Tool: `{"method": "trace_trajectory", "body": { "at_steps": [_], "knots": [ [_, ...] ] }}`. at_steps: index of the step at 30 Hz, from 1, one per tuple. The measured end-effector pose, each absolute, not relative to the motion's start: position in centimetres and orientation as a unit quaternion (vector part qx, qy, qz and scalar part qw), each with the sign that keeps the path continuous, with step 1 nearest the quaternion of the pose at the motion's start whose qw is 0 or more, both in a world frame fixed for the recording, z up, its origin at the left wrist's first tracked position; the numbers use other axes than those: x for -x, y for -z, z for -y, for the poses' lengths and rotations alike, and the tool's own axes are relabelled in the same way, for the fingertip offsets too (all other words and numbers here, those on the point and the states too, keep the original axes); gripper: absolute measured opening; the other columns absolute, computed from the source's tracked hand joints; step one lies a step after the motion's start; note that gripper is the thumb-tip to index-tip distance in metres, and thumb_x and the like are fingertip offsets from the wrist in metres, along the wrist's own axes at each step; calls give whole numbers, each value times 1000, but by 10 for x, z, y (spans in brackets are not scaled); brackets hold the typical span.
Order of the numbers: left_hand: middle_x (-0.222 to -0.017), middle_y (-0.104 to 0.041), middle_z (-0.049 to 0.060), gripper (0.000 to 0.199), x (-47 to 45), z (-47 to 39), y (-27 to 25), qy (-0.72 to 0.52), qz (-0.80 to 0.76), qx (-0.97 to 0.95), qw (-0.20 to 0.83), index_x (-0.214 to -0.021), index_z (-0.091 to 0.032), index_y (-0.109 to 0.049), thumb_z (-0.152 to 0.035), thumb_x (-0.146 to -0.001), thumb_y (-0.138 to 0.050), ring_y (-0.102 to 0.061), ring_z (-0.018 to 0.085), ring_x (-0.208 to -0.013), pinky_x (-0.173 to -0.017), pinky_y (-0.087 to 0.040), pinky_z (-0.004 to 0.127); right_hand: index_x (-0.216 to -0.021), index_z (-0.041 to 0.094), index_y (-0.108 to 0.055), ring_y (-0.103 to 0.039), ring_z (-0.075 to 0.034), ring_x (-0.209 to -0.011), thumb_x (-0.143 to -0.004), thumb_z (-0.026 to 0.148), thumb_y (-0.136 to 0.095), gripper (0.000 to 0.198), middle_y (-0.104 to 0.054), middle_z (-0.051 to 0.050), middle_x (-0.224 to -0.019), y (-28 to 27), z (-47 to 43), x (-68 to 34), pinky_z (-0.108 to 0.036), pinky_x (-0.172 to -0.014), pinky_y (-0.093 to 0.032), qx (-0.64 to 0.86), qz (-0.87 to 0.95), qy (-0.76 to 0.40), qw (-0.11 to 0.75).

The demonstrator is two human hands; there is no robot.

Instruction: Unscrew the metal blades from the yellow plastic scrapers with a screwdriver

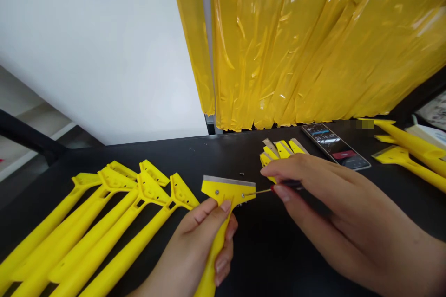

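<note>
My left hand (205, 241) is wrapped round the neck of a yellow scraper (228, 190), whose wide head points away from me with a metal blade along its far edge. Two screws sit in that head. Between thumb and fingers, my right hand (334, 213) grips a thin screwdriver (261, 191); its tip touches the right-hand screw, and most of its handle is hidden by the hand. A loose screw (241, 174) lies on the table just beyond the blade. Past my right fingers are several yellow head plates with blades (284, 148), partly covered by the hand.
Several yellow scraper handles (132, 195) lie side by side on the black table (167, 148) at left. A phone (336, 146) lies at the back right, with more yellow scrapers (411, 155) beyond it. Yellow plastic strips (296, 46) hang behind the table, beside a white panel (104, 46).
</note>
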State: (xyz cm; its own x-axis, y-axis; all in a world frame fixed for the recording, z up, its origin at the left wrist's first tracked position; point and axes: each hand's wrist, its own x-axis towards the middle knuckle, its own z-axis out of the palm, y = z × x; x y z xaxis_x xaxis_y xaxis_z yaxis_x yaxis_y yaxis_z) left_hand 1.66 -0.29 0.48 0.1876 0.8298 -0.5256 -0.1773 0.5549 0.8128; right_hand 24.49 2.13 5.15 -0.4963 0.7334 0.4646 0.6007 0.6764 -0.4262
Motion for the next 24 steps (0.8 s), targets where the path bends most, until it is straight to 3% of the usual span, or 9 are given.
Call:
{"method": "trace_trajectory", "body": {
  "at_steps": [3,6,13,18,24],
  "knots": [
    [-56,-47,-6,36,-16,3,-5,-359,-531,-301,706,-77,-22,-55,-49,-100,-63,-34,10,-45,-45,-33,21,-138,33,-52,-68,-22,-120,-104,20,-55,37,-68,-2,-130,-47,-20,-246,-35,-102,-57,425,828,-152,333],
    [-60,-50,-5,34,-16,2,-6,-363,-531,-298,706,-79,-22,-57,-48,-99,-65,-36,9,-46,-45,-33,21,-134,35,-54,-69,-23,-117,-105,25,-57,31,-69,-2,-124,-47,-20,-245,-34,-93,-61,450,801,-191,345],
    [-63,-54,-3,33,-17,1,-6,-363,-532,-295,706,-78,-21,-58,-47,-97,-66,-37,9,-46,-44,-34,22,-120,29,-58,-72,-21,-95,-102,16,-53,23,-73,-3,-108,-54,-21,-242,-36,-82,-58,402,853,-124,310],
    [-61,-52,-4,33,-17,1,-5,-364,-527,-305,705,-77,-21,-59,-46,-97,-67,-36,9,-46,-44,-34,21,-132,28,-55,-72,-22,-106,-102,15,-51,33,-73,-4,-118,-51,-22,-242,-36,-91,-58,399,855,-94,318],
    [-67,-56,-3,31,-16,2,-3,-369,-522,-286,714,-79,-21,-60,-45,-97,-68,-37,8,-46,-44,-34,21,-127,25,-53,-71,-21,-100,-101,11,-50,30,-72,-4,-114,-51,-22,-241,-34,-87,-57,384,864,-95,311]
  ]
}}
